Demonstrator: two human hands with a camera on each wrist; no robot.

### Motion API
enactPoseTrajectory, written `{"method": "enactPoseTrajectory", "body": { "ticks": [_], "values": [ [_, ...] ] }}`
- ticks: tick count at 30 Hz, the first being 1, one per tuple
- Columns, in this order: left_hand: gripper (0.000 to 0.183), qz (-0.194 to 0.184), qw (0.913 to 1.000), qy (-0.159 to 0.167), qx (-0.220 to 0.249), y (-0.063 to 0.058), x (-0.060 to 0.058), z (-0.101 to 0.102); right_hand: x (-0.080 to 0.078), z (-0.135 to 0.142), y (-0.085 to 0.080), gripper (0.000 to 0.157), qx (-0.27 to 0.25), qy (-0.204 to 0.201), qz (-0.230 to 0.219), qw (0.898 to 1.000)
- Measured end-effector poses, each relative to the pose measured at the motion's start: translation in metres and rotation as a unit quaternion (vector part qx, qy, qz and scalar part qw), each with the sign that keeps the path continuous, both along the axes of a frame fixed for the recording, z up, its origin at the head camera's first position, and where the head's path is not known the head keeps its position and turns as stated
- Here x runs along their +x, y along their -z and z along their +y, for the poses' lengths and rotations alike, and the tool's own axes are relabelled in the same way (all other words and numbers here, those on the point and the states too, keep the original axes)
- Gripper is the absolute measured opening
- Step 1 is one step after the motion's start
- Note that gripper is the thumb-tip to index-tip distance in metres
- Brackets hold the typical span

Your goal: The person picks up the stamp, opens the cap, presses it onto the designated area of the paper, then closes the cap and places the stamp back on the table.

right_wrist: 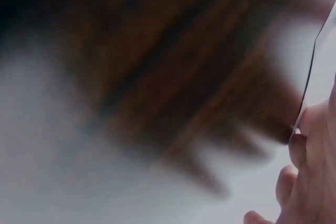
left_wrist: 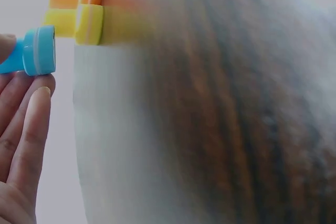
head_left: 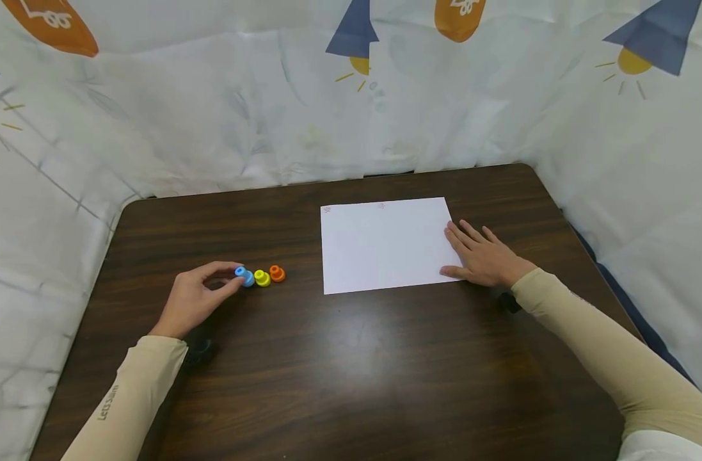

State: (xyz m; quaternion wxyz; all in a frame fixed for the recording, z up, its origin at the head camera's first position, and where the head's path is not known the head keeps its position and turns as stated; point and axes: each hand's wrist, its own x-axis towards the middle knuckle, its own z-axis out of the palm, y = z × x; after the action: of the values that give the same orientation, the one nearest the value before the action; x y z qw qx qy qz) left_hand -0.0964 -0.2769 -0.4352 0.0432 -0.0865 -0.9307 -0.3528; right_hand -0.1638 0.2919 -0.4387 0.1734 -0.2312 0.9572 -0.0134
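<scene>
In the head view my left hand (head_left: pixel 198 296) pinches a small light-blue stamp (head_left: pixel 244 276) between thumb and fingers, at the left of the table. Close to it stand a yellow stamp (head_left: pixel 262 278) and an orange stamp (head_left: pixel 277 273), lined up toward the right. The left wrist view shows the blue stamp (left_wrist: pixel 40 51) with its wide round base and a pale seam, the thumb at its narrower end. On the right, my right hand (head_left: pixel 482 257) lies flat with fingers spread over the right edge of a white sheet of paper (head_left: pixel 388 250).
Small reddish marks (head_left: pixel 327 209) show near the paper's top edge. Everything lies on a dark wood-grain table (head_left: pixel 351 371) with rounded far corners. A white printed sheet (head_left: pixel 212 115) hangs behind the table and along its sides.
</scene>
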Motion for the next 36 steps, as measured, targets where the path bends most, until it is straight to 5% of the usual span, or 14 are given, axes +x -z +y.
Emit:
{"method": "enactPoseTrajectory", "body": {
  "ticks": [36],
  "values": [
    [0.025,0.041,0.9982,0.017,0.04,-0.027,0.004,0.027,0.038,-0.004,0.002,0.098,-0.013,-0.005,0.011,1.0]
  ]
}}
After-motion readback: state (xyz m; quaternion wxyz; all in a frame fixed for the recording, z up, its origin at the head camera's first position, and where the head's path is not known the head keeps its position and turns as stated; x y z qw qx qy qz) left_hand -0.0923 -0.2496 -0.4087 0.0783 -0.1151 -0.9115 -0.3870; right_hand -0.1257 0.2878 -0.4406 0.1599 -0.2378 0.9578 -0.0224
